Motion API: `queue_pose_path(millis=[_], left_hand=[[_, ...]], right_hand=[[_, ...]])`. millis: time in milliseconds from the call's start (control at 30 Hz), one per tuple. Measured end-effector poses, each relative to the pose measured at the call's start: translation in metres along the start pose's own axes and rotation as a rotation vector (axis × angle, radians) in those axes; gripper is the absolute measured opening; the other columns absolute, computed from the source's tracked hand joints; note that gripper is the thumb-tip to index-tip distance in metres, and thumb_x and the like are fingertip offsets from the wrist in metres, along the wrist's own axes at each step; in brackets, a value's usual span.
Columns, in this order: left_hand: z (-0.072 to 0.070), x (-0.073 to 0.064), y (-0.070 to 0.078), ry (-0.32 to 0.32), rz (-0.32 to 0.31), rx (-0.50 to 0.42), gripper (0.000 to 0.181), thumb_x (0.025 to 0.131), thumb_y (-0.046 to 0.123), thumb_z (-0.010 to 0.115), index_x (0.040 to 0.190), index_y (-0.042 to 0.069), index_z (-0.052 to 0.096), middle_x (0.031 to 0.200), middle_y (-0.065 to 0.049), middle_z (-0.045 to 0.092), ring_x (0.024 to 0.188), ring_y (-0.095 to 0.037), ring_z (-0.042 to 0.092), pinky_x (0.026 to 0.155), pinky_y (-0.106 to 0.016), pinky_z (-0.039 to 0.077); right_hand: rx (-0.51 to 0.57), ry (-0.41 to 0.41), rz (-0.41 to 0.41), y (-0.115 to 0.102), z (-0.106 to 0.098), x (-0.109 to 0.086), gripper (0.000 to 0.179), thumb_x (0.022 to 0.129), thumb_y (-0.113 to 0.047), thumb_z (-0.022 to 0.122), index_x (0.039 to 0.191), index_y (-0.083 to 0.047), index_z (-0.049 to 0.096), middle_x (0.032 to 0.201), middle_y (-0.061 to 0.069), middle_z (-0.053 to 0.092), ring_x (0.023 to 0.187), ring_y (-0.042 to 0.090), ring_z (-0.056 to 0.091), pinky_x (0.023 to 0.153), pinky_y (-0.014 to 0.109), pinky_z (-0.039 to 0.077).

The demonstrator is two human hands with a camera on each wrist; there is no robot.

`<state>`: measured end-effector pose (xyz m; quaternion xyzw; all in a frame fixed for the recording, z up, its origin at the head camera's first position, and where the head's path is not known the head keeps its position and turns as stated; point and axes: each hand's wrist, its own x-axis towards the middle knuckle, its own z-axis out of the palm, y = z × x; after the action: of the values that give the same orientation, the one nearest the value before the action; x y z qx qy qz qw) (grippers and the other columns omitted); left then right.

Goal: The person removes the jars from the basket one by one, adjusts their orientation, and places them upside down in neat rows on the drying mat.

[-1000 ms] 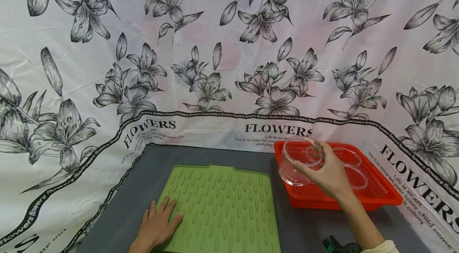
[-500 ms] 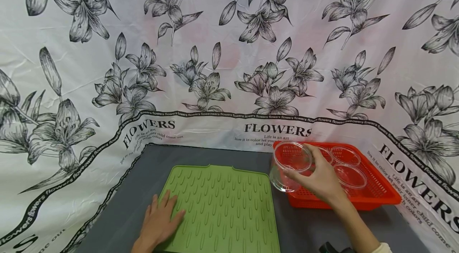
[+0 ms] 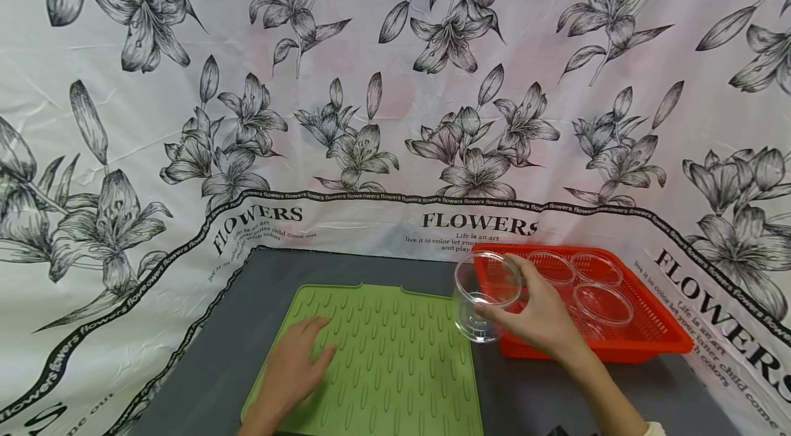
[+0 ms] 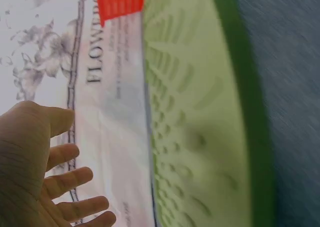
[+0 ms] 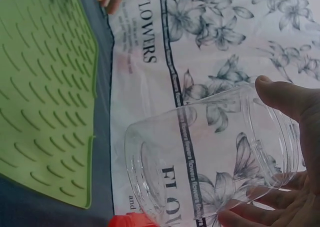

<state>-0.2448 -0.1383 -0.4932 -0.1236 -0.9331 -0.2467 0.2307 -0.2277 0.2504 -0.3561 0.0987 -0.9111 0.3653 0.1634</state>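
Observation:
My right hand [image 3: 546, 316] grips a clear, wide cup [image 3: 478, 316] near its rim, thumb on one side and fingers on the other. In the head view the cup overlaps the right edge of a green ribbed mat [image 3: 383, 360]. Its smooth wall and round base show in the right wrist view, the cup [image 5: 195, 157] looking empty. My left hand [image 3: 293, 367] is over the left part of the mat with its fingers spread. Nothing is in that hand [image 4: 45, 172] in the left wrist view, where it appears raised above the mat's surface [image 4: 200, 112].
A red plastic basket [image 3: 664, 326] stands at the right, behind my right forearm. Several clear round-rimmed cups [image 3: 604, 303] are inside it. The grey table [image 3: 198, 347] backs onto a white cloth [image 3: 371, 230] printed with black flowers.
My right hand has carried the cup leftward and down from over the basket to the mat's edge. The left hand, earlier resting at the mat's left edge, has lifted and shifted right.

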Motion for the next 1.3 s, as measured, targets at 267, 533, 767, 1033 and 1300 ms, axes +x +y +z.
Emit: queue_pose_path(millis=[267,533,767,1033,1300], left_hand=[[-0.005,0.012,0.031,-0.001,0.017,-0.125,0.046,0.090,0.028,0.078,0.133,0.017,0.066,0.137,-0.007,0.065,0.128,-0.032,0.060,0.101,-0.053,0.053],[-0.002,0.021,0.058,0.051,0.103,-0.223,0.043,0.090,0.026,0.079,0.130,0.020,0.067,0.131,-0.001,0.068,0.126,-0.025,0.062,0.100,-0.047,0.055],[0.000,0.025,0.073,0.040,0.129,-0.259,0.047,0.090,0.029,0.078,0.134,0.020,0.063,0.134,0.002,0.066,0.129,-0.024,0.060,0.101,-0.048,0.054],[-0.009,0.033,0.089,-0.026,0.150,-0.362,0.055,0.089,0.037,0.078,0.139,0.024,0.060,0.139,0.003,0.064,0.134,-0.021,0.057,0.107,-0.050,0.051],[-0.016,0.043,0.100,-0.120,0.225,-0.382,0.074,0.083,0.050,0.081,0.147,0.030,0.051,0.149,0.004,0.056,0.140,-0.019,0.051,0.110,-0.050,0.049]], right_hand=[[0.011,-0.013,-0.025,-0.006,0.011,-0.003,0.095,0.075,-0.047,0.089,0.149,-0.009,0.042,0.135,0.017,0.062,0.110,0.033,0.067,0.087,0.052,0.060],[-0.003,-0.029,-0.026,-0.008,0.015,-0.006,0.098,0.075,-0.049,0.089,0.151,-0.009,0.041,0.140,0.016,0.059,0.116,0.036,0.064,0.089,0.054,0.059],[-0.005,-0.054,-0.036,-0.011,0.021,-0.007,0.099,0.073,-0.051,0.089,0.151,-0.012,0.041,0.140,0.016,0.059,0.115,0.033,0.064,0.086,0.049,0.059],[-0.003,-0.065,-0.068,-0.013,0.027,-0.010,0.098,0.072,-0.052,0.090,0.148,-0.011,0.045,0.136,0.012,0.063,0.120,0.033,0.063,0.091,0.051,0.055],[0.008,-0.114,-0.059,-0.019,0.031,-0.014,0.100,0.072,-0.053,0.090,0.151,-0.015,0.042,0.140,0.012,0.060,0.115,0.032,0.065,0.082,0.042,0.057]])
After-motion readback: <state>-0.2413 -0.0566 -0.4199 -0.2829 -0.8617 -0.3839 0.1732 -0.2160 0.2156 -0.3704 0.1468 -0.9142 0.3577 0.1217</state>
